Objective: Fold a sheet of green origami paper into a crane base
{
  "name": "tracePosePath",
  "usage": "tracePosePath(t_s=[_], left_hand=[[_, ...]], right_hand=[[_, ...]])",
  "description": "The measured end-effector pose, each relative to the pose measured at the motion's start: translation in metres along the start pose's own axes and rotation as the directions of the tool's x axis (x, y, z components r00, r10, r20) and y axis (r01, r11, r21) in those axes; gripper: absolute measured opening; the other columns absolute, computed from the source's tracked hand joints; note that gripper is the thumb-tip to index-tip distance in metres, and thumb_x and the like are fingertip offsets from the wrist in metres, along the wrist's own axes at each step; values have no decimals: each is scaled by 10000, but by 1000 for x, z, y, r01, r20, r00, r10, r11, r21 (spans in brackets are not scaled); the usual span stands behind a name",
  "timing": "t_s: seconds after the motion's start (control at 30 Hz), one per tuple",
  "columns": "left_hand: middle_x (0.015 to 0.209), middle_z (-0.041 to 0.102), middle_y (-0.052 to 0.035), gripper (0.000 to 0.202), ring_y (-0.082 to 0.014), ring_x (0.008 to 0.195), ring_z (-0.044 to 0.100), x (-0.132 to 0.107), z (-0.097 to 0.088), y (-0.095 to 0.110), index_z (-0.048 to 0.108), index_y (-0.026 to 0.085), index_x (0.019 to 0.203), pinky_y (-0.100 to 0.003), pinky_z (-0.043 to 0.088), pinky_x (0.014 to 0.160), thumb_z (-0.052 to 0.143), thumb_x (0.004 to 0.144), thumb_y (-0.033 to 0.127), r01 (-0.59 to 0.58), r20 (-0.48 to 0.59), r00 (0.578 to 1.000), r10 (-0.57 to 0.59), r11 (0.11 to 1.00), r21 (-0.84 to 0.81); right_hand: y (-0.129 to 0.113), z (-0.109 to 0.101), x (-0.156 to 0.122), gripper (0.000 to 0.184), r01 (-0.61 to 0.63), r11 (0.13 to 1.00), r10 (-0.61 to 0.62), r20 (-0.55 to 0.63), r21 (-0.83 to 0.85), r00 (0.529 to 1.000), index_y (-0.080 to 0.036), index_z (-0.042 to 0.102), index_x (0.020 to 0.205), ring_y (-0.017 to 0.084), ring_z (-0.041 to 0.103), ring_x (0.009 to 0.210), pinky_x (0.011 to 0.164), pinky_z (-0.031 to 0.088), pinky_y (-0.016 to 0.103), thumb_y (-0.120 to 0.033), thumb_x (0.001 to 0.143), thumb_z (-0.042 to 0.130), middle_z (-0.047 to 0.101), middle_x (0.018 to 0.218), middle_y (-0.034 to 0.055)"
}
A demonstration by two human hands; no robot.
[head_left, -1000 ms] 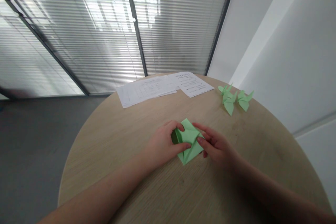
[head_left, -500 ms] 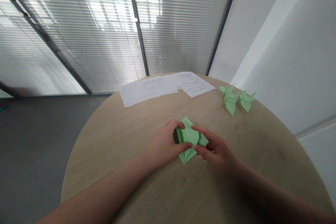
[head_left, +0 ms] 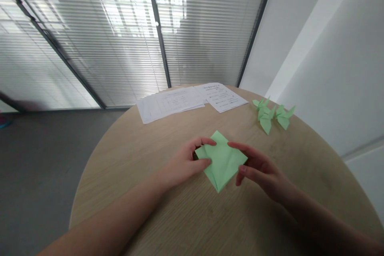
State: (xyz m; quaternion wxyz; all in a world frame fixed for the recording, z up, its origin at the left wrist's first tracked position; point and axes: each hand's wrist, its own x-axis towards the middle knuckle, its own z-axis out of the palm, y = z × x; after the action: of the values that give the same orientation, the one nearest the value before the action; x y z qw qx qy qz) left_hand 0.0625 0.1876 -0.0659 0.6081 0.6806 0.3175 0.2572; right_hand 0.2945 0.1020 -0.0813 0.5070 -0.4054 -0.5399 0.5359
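Observation:
A folded piece of light green origami paper, diamond-shaped with one corner toward me, is between my two hands over the round table. My left hand grips its left side, thumb on top near the left corner and index finger along the upper left edge; its other fingers are hidden. At the right corner, my right hand has its index finger on the upper right edge and its thumb by the lower right edge, closed lightly round that corner.
The wooden round table carries several printed white sheets at its far edge. Several folded green paper cranes stand at the far right, near a white wall. Behind the table are glazed panels with blinds.
The green paper's front flap, bent and curled before, now lies flat as a wider diamond. My right hand has moved right, and my left thumb has drawn back to the left.

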Motion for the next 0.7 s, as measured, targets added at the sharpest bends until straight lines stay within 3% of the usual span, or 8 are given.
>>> tracePosePath(t_s=[0.07,0.13,0.27,0.43,0.7], left_hand=[[917,610,-5,451,-159,776,576,-1,0,1,577,214,1216,-291,469,708,675,783,298,-24,-8,1000,25,1000,17],[964,629,-22,380,-173,811,590,-1,0,2,611,217,1161,-309,483,737,680,794,286,-86,-23,996,91,983,164],[1171,639,-61,133,-213,984,630,-2,5,4,680,221,943,-364,498,891,711,825,275,-190,-8,976,218,864,467],[1353,588,-86,213,-279,1148,627,-6,14,3,687,236,930,-432,487,1002,795,789,355,-149,-52,975,217,806,573],[1393,569,-104,300,-343,1213,600,-10,17,8,699,233,950,-470,482,1026,817,744,416,-108,-51,984,173,789,605]], right_hand=[[3,0,1,505,-1,1000,1,-3,3,1000,-311,630,1346,140,646,673,614,621,291,-393,868,771,657,905,10],[8,1,2,505,-1,1000,2,-27,1,1000,-303,625,1344,133,638,666,608,614,279,-387,868,770,655,886,5],[18,5,5,503,-21,1000,19,-108,-17,994,-268,638,1301,125,607,648,580,598,261,-418,844,781,639,844,-1],[25,12,6,520,-76,993,57,-201,-89,978,-238,636,1267,114,565,564,516,576,262,-476,825,772,595,758,-24],[17,14,6,561,-93,992,74,-194,-90,978,-211,624,1258,129,595,592,539,580,266,-507,807,777,616,759,-12]])
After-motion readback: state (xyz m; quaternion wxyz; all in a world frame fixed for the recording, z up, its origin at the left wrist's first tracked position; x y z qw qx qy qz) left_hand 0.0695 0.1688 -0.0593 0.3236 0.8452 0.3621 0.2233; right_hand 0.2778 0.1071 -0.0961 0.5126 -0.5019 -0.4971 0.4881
